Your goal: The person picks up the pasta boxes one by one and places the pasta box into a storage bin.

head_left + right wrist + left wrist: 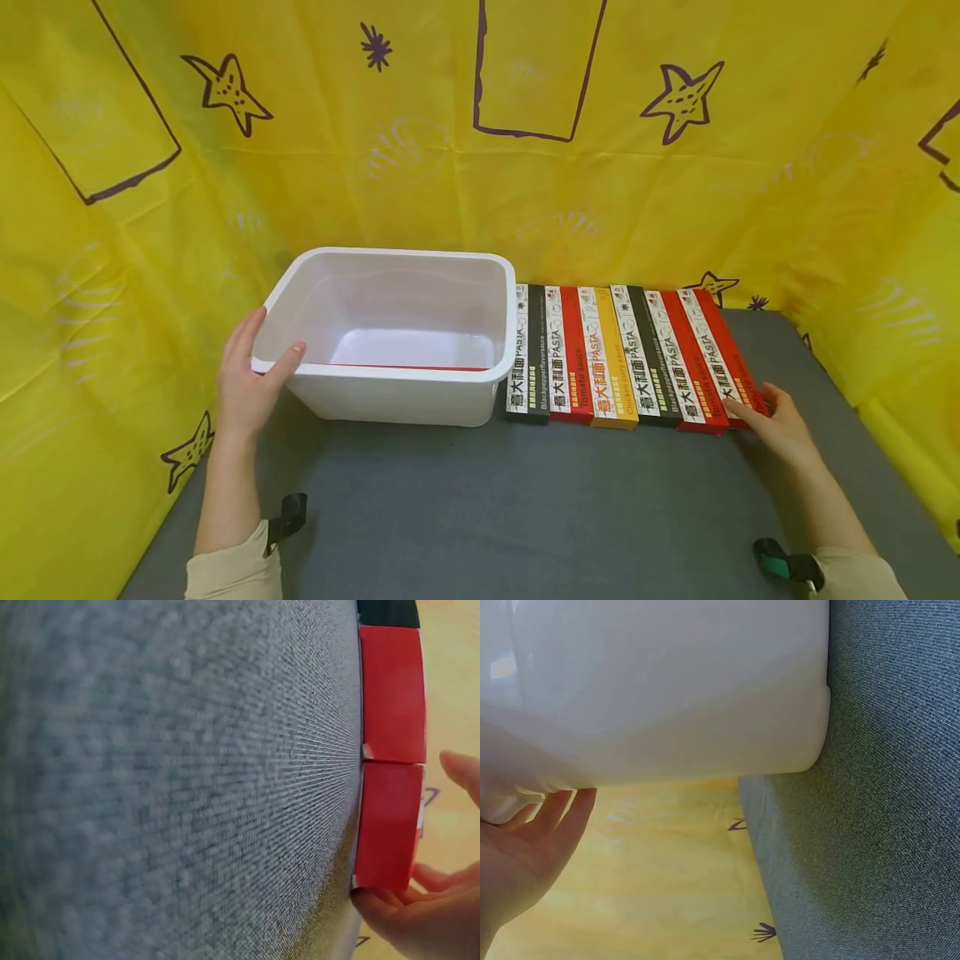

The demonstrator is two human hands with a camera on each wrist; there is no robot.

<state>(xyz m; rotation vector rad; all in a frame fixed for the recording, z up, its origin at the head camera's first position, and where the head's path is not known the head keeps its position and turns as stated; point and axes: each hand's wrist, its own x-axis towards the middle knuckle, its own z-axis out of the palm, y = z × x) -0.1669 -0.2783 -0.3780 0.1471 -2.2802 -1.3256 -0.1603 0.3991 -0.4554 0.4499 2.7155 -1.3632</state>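
Observation:
A white plastic bin [412,400] stands left of centre. My left hand [253,375] grips its left end, thumb over the rim and fingers along the outside; in the left wrist view those fingers [568,817] lie against the bin wall. A red edge [408,367] shows inside the bin, mostly hidden by the near wall. At the right end of a row of pasta boxes is a red tomato sauce pasta box [723,354]. My right hand [780,425] is at its near right corner. In the right wrist view, fingers touch its side while the thumb stands apart from its top.
Left of that box lie another red pasta box [686,367], a black one [648,358], a yellow one [609,358], a red one [572,358] and a black one [534,367], side by side. Grey cloth [525,508] covers the table; a yellow curtain [450,183] surrounds it.

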